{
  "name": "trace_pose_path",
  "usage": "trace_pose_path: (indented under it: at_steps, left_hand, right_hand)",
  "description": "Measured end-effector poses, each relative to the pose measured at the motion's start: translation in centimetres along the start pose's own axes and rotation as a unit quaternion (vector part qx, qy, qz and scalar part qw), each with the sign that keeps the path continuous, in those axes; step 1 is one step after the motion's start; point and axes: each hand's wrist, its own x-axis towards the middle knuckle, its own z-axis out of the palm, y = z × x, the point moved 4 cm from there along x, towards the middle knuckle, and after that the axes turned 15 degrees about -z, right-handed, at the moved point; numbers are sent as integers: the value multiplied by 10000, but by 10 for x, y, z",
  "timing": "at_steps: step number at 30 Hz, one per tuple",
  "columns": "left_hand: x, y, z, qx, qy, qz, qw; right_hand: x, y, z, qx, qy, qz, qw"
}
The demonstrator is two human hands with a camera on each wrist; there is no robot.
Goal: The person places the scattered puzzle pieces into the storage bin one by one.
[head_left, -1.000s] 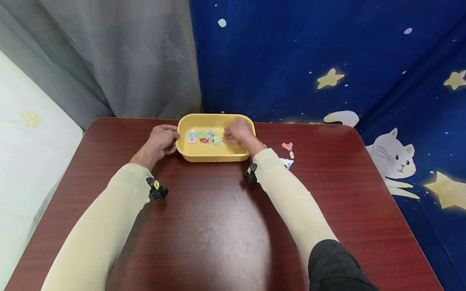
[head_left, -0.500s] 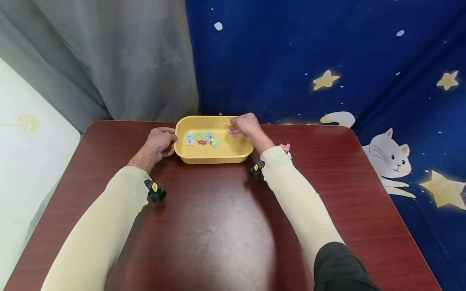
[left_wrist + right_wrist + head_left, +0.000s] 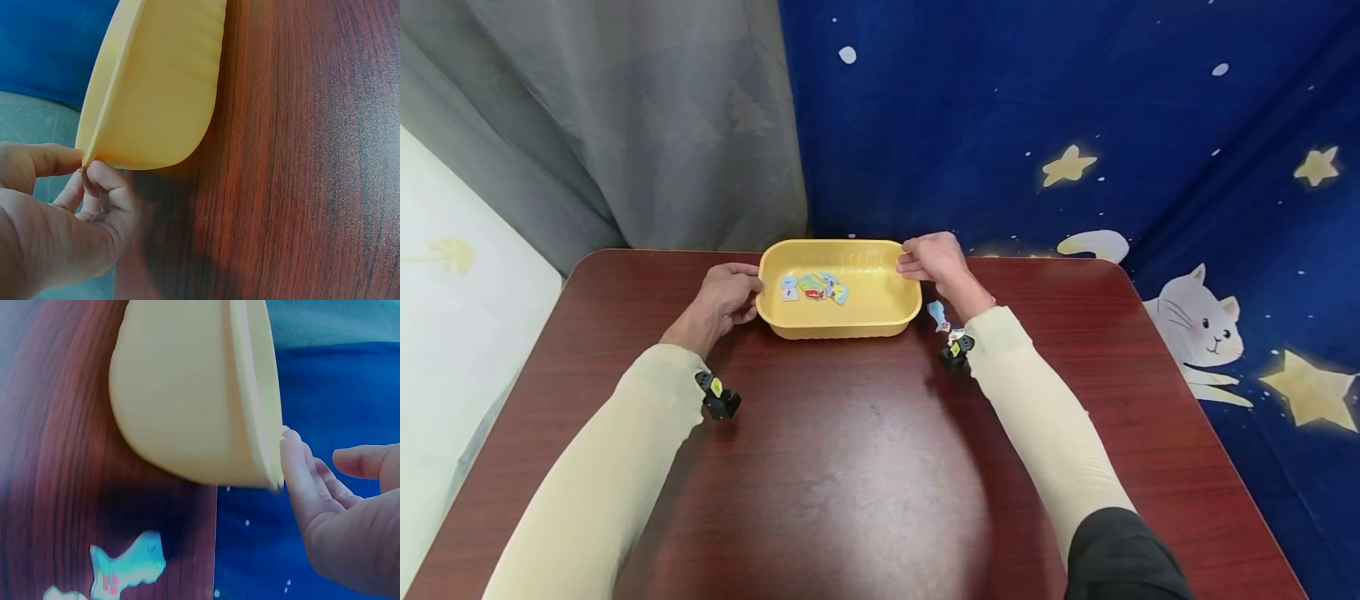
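Observation:
A yellow plastic basin [image 3: 880, 293] sits at the far edge of the table. Several flat, colourful printed pieces [image 3: 823, 288] lie inside it, left of its middle. My left hand [image 3: 724, 296] pinches the basin's left rim; the left wrist view shows the thumb on one side of the rim [image 3: 100, 134] and curled fingers on the other. Over the right end of the basin is my right hand [image 3: 942, 262]. Its fingers [image 3: 306, 481] are fairly straight beside the rim, with the thumb apart and nothing held. Whether they touch the rim, I cannot tell.
A light-blue printed piece [image 3: 937, 316] lies on the table right of the basin, with another piece [image 3: 956, 335] partly behind the right wrist camera [image 3: 955, 354]. Grey [image 3: 700, 125] and blue star-patterned curtains [image 3: 940, 125] hang behind the dark red wooden table [image 3: 850, 467].
My right hand has moved right, from inside the basin to its right rim. The left hand keeps its hold. Red pieces at right are now behind my right arm; the light-blue piece shows.

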Motion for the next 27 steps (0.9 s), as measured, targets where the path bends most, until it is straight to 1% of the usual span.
trace_pose_path:
  at_steps: [4, 9, 13, 21, 27]
  left_hand:
    - [1, 0, 0, -7, 7, 6, 10000]
    - [1, 0, 0, -18, 27, 0, 10000]
    - [1, 0, 0, -21, 23, 37, 10000]
    - [1, -2, -1, -19, -71, 45, 10000]
    - [4, -1, 1, -30, -93, 39, 9999]
  right_hand:
    - [-1, 5, -10, 102, -21, -31, 9999]
    - [-2, 9, -22, 410, -73, 5, 9991]
    - [-5, 10, -32, 494, -141, -9, 9987]
    - [-14, 13, -51, 488, -240, 12, 9985]
    - [-22, 13, -62, 142, -346, -81, 9993]
